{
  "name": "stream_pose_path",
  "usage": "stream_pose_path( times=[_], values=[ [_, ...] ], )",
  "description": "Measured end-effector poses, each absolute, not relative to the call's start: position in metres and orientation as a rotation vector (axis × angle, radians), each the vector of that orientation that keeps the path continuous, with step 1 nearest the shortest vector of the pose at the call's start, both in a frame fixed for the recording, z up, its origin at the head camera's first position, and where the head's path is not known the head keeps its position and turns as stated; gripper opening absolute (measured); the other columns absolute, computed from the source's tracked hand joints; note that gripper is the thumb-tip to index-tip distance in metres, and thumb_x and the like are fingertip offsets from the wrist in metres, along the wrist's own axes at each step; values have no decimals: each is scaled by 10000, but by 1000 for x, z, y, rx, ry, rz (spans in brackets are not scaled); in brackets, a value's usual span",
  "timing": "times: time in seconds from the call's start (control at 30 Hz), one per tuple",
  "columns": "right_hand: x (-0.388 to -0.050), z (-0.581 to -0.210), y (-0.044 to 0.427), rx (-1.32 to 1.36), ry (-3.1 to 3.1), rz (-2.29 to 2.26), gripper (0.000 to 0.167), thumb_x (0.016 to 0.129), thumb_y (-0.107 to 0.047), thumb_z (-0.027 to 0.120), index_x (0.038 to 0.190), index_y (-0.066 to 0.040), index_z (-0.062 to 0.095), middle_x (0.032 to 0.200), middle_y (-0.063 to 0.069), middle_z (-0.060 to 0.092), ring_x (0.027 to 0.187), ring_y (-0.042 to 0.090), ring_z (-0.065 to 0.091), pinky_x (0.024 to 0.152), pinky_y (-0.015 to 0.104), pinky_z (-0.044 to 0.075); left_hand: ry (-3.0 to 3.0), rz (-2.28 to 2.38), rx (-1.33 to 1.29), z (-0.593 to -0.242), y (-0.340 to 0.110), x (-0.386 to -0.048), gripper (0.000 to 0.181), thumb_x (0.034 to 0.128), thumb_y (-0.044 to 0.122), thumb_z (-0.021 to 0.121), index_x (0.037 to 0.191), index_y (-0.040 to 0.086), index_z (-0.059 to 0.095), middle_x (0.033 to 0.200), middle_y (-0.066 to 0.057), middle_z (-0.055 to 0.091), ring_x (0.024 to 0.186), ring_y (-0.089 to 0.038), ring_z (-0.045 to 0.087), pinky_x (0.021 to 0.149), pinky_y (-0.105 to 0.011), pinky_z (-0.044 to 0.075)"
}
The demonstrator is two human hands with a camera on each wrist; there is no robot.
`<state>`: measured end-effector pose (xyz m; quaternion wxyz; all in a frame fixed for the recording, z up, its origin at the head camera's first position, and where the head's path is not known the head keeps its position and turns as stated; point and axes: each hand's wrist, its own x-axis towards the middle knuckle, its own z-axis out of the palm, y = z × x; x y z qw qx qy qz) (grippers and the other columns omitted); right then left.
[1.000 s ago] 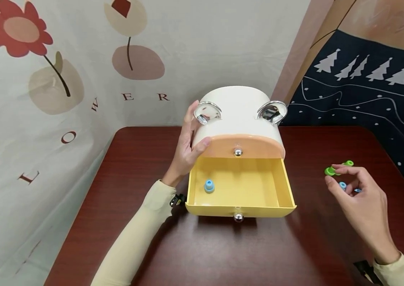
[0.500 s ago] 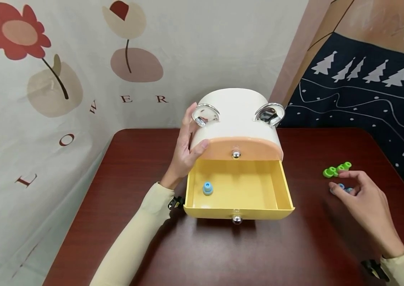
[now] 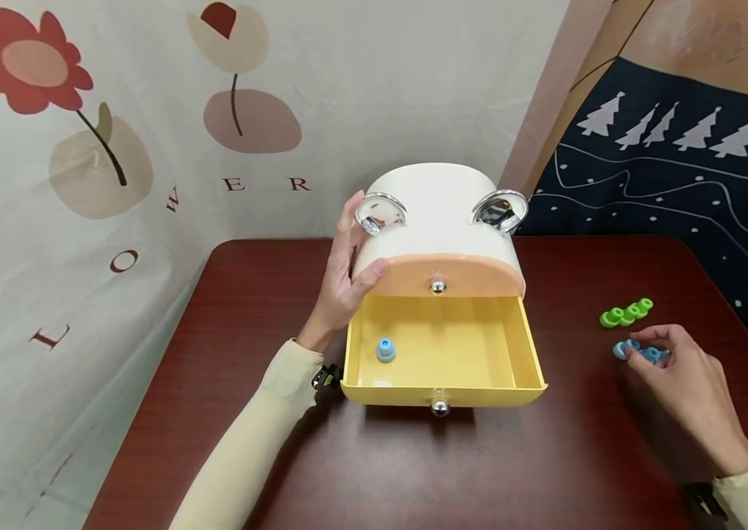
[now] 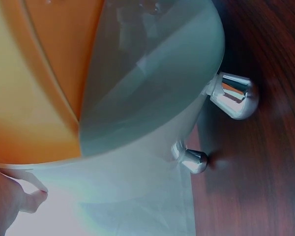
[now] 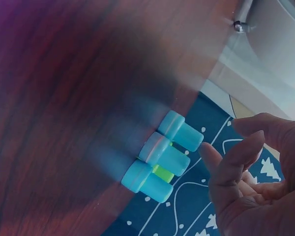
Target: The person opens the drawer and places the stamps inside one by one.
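A white drawer box (image 3: 436,199) stands on the table, its lower yellow drawer (image 3: 453,342) pulled out with one blue piece (image 3: 385,350) inside at the left. My left hand (image 3: 341,283) grips the box's left side, thumb at the orange upper drawer (image 3: 473,274); part of that hand (image 4: 10,201) shows in the left wrist view. On the right, my right hand (image 3: 692,390) holds thumb and forefinger close around blue pieces (image 3: 651,355). In the right wrist view the hand (image 5: 260,182) has bent, parted fingers beside three blue pieces (image 5: 160,153) in a row, not closed on them.
Several green pieces (image 3: 626,314) lie in a row just behind the blue ones. Chrome ear shapes (image 3: 501,212) stick out of the box. A pale printed curtain (image 3: 374,88) and a dark tree-patterned cloth (image 3: 685,169) hang behind the brown table (image 3: 268,294).
My right fingers have come down from over the green pieces toward the blue ones, uncovering the green row. My left hand keeps its grip on the box.
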<state>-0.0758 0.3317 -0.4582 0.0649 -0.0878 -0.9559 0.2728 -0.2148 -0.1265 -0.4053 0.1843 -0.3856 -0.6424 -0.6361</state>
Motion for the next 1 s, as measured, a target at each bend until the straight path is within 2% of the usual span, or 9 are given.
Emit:
stream_pose_path(
  times=[0.23,0.5,0.73,1.0],
  values=[
    [-76,-462,335,-205,-2852,789,342,994,-273,784,1206,-24,681,926,143,743,684,84,579,570,289,426,-1824,-1804,-1077,-405,-127,-213,888,1007,253,624,1714,28,137,1569,-189,525,1447,-363,488,1174,-482,370],
    [-78,-469,340,-173,-2888,787,221,997,-212,789,1116,-40,719,861,81,730,678,154,575,560,318,426,-1811,-1812,-1086,-405,-126,-214,888,1002,239,621,1710,20,133,1565,-197,523,1439,-367,491,1167,-484,377],
    [-73,-473,337,-98,-2851,770,156,959,-156,832,1043,-79,727,710,-33,679,595,40,543,539,309,403,-1802,-1807,-1088,-404,-126,-214,881,1015,258,621,1706,11,133,1563,-210,523,1441,-364,492,1177,-486,367],
    [-69,-471,331,-89,-2806,768,157,953,-230,855,1032,-123,770,738,-21,715,601,21,553,532,314,400,-1804,-1826,-1091,-403,-126,-213,884,1001,219,617,1709,16,129,1571,-207,509,1456,-361,483,1177,-484,371]
  ],
)
